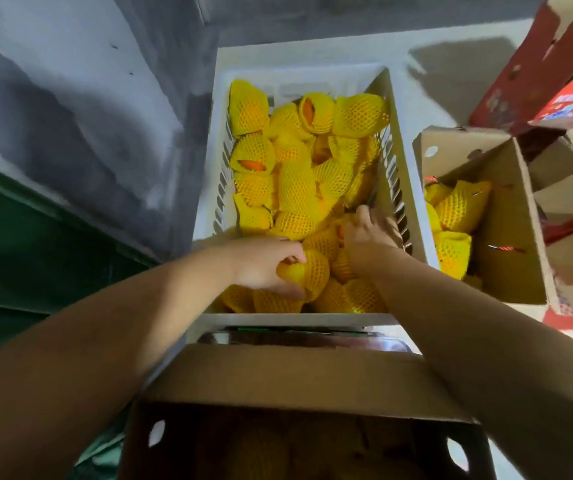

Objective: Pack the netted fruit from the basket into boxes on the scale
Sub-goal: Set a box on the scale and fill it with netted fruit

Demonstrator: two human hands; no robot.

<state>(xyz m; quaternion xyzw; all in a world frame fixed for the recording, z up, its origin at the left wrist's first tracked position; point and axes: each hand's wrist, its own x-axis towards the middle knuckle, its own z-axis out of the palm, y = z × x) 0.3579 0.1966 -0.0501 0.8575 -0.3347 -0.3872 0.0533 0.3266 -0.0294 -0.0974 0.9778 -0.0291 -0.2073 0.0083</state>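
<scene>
A white plastic basket (413,188) holds several fruits in yellow foam nets (295,185). Both my hands reach into its near end. My left hand (264,265) grips one netted fruit (307,271) with curled fingers. My right hand (370,233) curls around another netted fruit (326,239) near the basket's right wall. An open cardboard box (295,382) stands right below me, its inside dark. The scale (299,336) shows only as a dark strip between this box and the basket.
A second open cardboard box (506,216) at the right holds several netted fruits. Red printed cartons (534,71) are stacked at the upper right. A green surface (29,244) and a grey wall lie to the left.
</scene>
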